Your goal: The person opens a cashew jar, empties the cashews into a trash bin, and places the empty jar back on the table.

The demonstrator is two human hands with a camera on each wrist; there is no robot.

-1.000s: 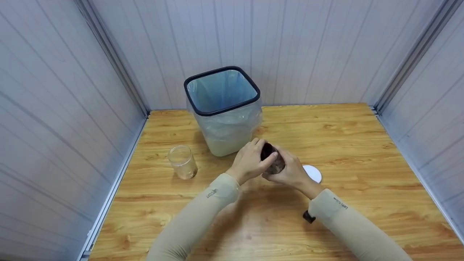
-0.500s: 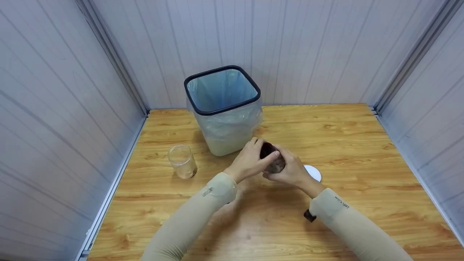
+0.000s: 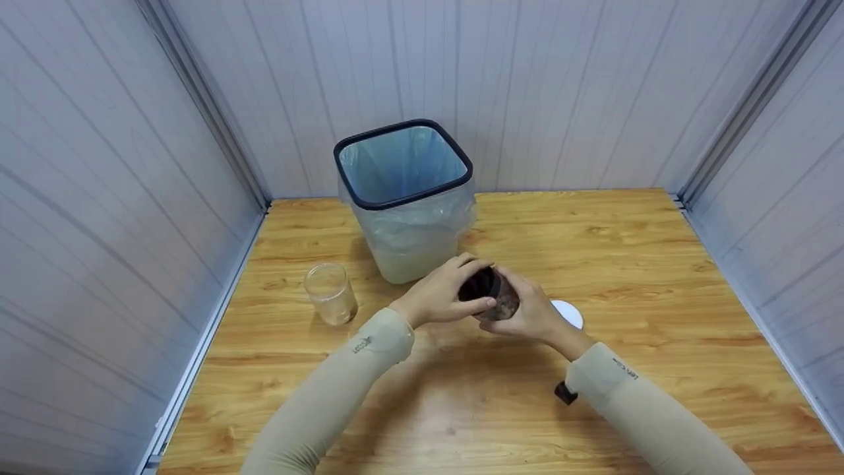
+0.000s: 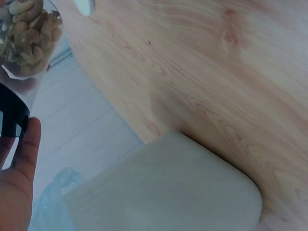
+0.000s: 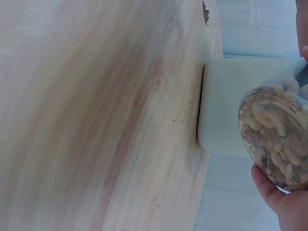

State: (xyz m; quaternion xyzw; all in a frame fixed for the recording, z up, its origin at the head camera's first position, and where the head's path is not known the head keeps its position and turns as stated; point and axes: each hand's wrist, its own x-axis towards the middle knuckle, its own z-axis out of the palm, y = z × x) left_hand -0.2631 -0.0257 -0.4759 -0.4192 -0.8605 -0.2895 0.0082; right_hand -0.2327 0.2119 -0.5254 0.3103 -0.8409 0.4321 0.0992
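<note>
My right hand (image 3: 537, 315) grips a clear jar (image 3: 508, 302) above the table, tilted with its mouth toward the left. Curved, cashew-like nuts (image 5: 276, 134) show through its base in the right wrist view. A black ring-shaped piece (image 4: 14, 108) sits at the jar's mouth, and my left hand (image 3: 438, 295) pinches it between thumb and fingers. Its dark hollow (image 3: 480, 284) shows in the head view. Whether the piece is off the jar or still touching it cannot be made out. A round white lid (image 3: 568, 314) lies on the table behind the right wrist.
A bin (image 3: 409, 251) with a black rim and a clear bag stands just beyond the hands. Left of it is a clear glass jar (image 3: 331, 295). Wall panels (image 3: 547, 99) enclose the wooden table (image 3: 633, 264). A small black object (image 3: 565, 394) shows beside the right sleeve.
My left hand has shifted a little to the left with the black piece, and more of its dark hollow shows. The right hand with the jar has stayed nearly still.
</note>
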